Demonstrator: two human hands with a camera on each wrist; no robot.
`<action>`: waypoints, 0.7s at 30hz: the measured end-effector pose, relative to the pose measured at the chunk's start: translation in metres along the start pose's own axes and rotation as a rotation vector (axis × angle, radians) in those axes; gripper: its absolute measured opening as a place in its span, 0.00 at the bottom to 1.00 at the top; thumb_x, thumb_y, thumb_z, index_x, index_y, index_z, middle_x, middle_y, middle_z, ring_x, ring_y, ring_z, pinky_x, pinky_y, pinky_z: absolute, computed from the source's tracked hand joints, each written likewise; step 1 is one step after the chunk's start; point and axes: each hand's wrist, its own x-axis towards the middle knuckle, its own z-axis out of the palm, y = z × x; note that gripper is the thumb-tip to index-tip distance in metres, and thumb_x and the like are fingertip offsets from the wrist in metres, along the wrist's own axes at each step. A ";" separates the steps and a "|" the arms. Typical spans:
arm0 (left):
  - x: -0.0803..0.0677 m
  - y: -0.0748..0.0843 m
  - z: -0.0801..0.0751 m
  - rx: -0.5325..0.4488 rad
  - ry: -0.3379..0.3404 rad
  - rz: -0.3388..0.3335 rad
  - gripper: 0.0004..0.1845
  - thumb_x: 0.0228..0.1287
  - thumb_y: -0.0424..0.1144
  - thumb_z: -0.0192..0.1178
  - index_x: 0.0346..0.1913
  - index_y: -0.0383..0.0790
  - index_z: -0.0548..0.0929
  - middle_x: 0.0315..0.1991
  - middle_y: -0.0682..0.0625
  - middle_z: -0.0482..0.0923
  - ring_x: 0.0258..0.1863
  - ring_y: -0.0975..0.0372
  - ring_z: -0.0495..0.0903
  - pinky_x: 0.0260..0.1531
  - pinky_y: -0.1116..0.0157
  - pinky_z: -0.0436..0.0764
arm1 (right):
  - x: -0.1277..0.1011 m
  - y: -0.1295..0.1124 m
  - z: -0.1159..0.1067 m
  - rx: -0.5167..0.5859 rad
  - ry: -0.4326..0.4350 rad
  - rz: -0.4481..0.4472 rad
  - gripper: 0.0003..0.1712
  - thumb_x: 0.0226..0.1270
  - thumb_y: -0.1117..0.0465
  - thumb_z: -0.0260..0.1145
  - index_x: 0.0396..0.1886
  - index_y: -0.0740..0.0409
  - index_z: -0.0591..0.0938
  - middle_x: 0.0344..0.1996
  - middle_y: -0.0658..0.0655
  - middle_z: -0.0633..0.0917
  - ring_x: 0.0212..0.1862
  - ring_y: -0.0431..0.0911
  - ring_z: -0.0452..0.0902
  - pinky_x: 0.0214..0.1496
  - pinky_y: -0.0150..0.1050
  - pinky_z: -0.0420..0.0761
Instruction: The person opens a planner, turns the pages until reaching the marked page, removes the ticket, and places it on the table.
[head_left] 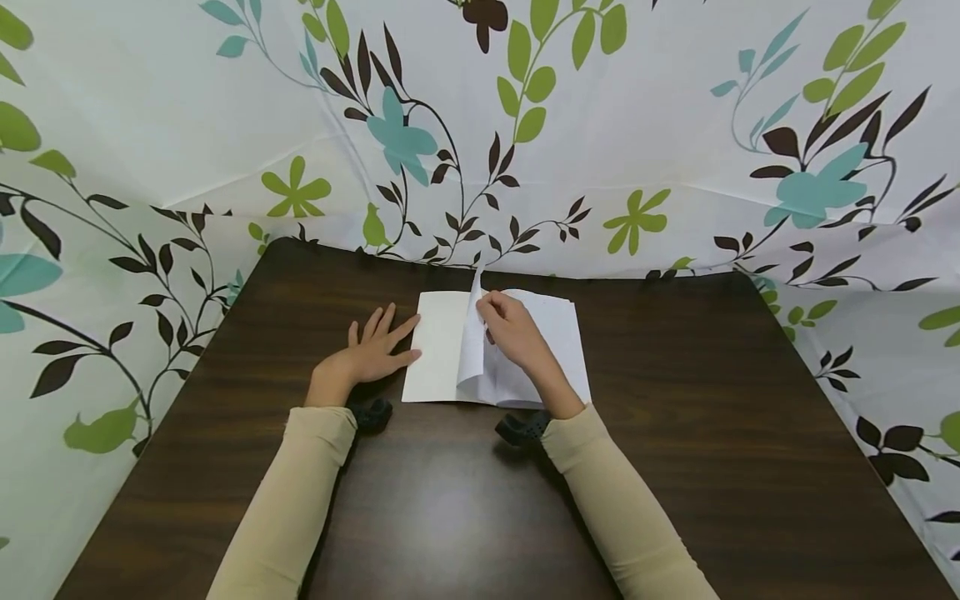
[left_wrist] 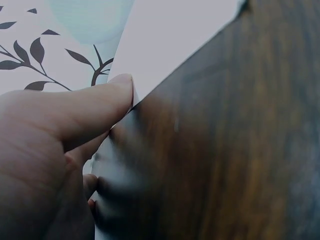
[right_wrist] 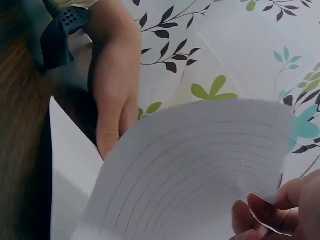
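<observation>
- Floral curtain (head_left: 675, 125): pale fabric printed with green, teal and brown leaves, filling the upper half of the head view and running down both side edges. No handling concern.
- Table (head_left: 675, 400): dark wood-grain top, occupying the lower centre of the head view; carries the notebook and both forearms.
- Notebook (head_left: 435, 350): open, lying flat at the centre of the head view, slightly above the middle of the table. Ruled white pages; judged light, thin and floppy, liable to crease or tear if pulled hard. Best taken one leaf at a time by its free outer edge, with the opposite side held down flat.
- Lifted page (head_left: 472, 333): single leaf standing upright at the spine, bowed into a curve in the right wrist view (right_wrist: 200, 170). Soft, bends readily.
- Left hand (head_left: 371, 354): left of centre, fingers straight and spread, lying flat with the fingertips on the notebook's left edge; nothing gripped.
- Right hand (head_left: 513, 329): just right of centre, fingers curled, pinching the lifted page near its upper edge.
- Wrist straps (head_left: 371, 414): dark bands, one at each cuff, lower centre.
- Containers: none in view.
</observation>
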 end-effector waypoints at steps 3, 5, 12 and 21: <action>0.001 0.001 0.001 0.002 0.005 -0.003 0.39 0.70 0.61 0.43 0.77 0.55 0.43 0.77 0.39 0.23 0.75 0.43 0.23 0.65 0.35 0.24 | 0.002 0.002 0.007 0.008 -0.053 0.000 0.17 0.74 0.52 0.47 0.28 0.55 0.74 0.17 0.56 0.73 0.21 0.46 0.68 0.24 0.36 0.66; 0.001 0.002 0.002 0.001 0.003 -0.006 0.39 0.70 0.62 0.43 0.77 0.55 0.43 0.77 0.39 0.23 0.75 0.43 0.23 0.65 0.35 0.25 | 0.003 0.004 0.012 0.012 -0.078 0.002 0.17 0.74 0.52 0.47 0.28 0.55 0.74 0.16 0.55 0.72 0.21 0.46 0.69 0.24 0.35 0.67; 0.001 0.000 0.006 -0.055 0.006 -0.030 0.34 0.72 0.65 0.29 0.77 0.58 0.43 0.77 0.43 0.24 0.76 0.45 0.23 0.66 0.36 0.24 | 0.006 0.012 0.028 0.012 -0.121 0.008 0.17 0.74 0.51 0.48 0.29 0.55 0.75 0.18 0.57 0.74 0.22 0.48 0.71 0.25 0.35 0.69; 0.001 0.001 0.000 -0.103 0.038 -0.036 0.35 0.72 0.66 0.21 0.77 0.58 0.40 0.78 0.44 0.25 0.76 0.46 0.23 0.66 0.36 0.24 | 0.012 0.017 0.040 -0.004 -0.138 -0.009 0.18 0.74 0.51 0.48 0.29 0.56 0.77 0.19 0.59 0.76 0.22 0.46 0.71 0.28 0.35 0.70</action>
